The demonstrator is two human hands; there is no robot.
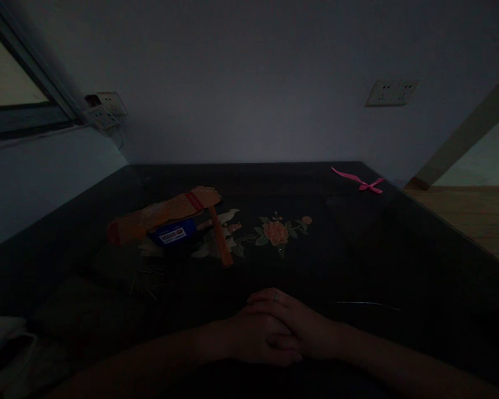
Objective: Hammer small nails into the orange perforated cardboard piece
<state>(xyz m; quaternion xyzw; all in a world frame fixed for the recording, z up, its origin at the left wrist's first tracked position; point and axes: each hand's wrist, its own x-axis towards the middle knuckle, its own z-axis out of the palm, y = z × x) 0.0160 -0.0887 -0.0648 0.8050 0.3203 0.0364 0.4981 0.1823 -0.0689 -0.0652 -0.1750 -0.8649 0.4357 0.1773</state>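
Dim light makes details hard to see. My left hand (pixel 253 339) and my right hand (pixel 305 327) are clasped over the near part of the dark table (pixel 316 277). The right hand's fingers lie across the back of the left, and a ring shows on one finger. No object is visible in either hand. Beyond them lies a wooden handle (pixel 222 241), its far end against a long orange-brown wrapped bundle (pixel 170 210) with a red band. A blue packet with a white label (pixel 173 233) sits beside that bundle. To the right of my hands is a thin, shiny strand (pixel 366 303).
Several thin sticks (pixel 147 277) lie left of centre. A pink ribbon (pixel 363 184) rests at the far right. The tabletop has a flower pattern (pixel 275 233). Wall sockets (pixel 393 92) and a power strip (pixel 101 117) are behind. Something white (pixel 4 332) is at lower left.
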